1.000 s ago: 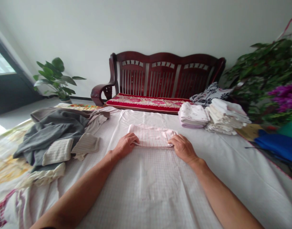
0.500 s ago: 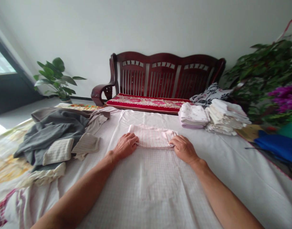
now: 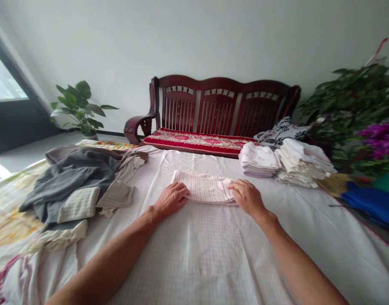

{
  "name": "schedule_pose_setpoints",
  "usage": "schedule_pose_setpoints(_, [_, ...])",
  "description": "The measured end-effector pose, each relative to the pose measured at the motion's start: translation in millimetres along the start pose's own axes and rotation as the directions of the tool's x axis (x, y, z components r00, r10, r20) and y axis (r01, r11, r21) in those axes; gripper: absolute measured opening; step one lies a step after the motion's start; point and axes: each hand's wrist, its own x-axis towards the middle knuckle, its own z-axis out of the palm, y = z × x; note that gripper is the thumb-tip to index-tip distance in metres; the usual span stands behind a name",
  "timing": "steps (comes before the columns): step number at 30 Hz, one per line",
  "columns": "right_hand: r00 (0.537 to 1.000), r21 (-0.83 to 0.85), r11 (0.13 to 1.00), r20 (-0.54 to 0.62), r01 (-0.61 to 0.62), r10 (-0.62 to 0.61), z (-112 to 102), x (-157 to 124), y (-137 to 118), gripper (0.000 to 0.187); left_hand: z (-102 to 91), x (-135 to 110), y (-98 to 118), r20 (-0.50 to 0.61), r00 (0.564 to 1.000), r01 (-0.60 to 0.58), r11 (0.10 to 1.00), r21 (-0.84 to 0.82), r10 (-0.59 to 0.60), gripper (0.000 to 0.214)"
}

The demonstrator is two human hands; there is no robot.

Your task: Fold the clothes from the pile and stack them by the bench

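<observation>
A folded pink-and-white striped cloth point(image 3: 207, 187) lies flat on the white sheet in front of me, its long side running left to right. At its near left corner, my left hand point(image 3: 173, 198) is closed, fingers bent over the edge. My right hand point(image 3: 248, 195) holds the right end, with fingertips on top of the fabric and the thumb mostly hidden. The palms cover both near corners of the cloth.
Loose grey clothes point(image 3: 70, 180) and small cream knit pieces point(image 3: 79, 205) lie to the left. Folded white cloths point(image 3: 259, 159) and a taller cream stack point(image 3: 304, 163) stand at the back right. Behind the sheet point(image 3: 194, 250) is a dark wooden bench point(image 3: 216, 99); plants flank it.
The right fingers have shifted from the cloth's near edge onto its top at the right end. My left fingers reach slightly farther over the left corner. The view has tilted up slightly.
</observation>
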Motion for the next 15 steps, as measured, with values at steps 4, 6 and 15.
schedule_pose_setpoints(4, [0.994,-0.142,0.989,0.101,-0.031,0.046,7,32,-17,0.031,4.2,2,0,-0.01,1.0,-0.018,0.999,-0.041,0.017,0.017])
schedule_pose_setpoints(6, [0.976,-0.212,0.977,0.205,-0.021,0.066,14,45,-24,0.031,5.6,3,-1,-0.009,1.0,-0.018,0.999,-0.049,0.017,0.017])
schedule_pose_setpoints(15, [0.925,-0.298,0.953,0.347,-0.048,0.155,34,76,-26,0.035,6.4,2,-2,-0.009,1.0,-0.017,0.999,-0.05,0.016,0.015])
